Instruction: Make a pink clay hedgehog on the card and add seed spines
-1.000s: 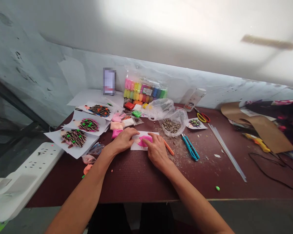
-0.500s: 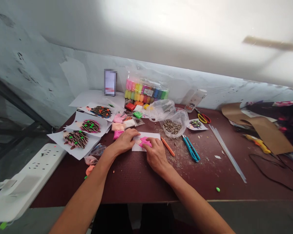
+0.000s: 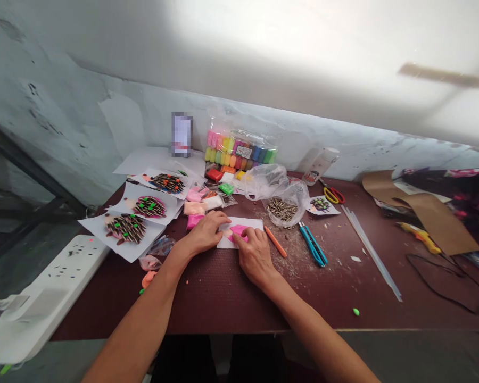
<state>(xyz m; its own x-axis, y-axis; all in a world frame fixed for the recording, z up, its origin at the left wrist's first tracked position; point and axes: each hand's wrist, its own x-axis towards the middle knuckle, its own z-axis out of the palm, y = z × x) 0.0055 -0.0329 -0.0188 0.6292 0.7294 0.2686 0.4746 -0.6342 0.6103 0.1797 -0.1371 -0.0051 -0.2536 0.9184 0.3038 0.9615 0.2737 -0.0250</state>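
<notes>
This looks like a craft work corner beside a scuffed, pale-painted wall [image 3: 88,117]. Its dark red-brown worktop [image 3: 223,298] carries a clear bag of multicoloured clay packets [image 3: 241,152], yellow-and-red-handled scissors [image 3: 333,195], a turquoise plastic cutter [image 3: 313,244] and a yellow glue gun [image 3: 421,237].

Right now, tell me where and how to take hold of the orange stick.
Probably pinch the orange stick across its middle, coming from the right: it is slender and lies slanted on the table, with the right hand close on its left side.
</notes>
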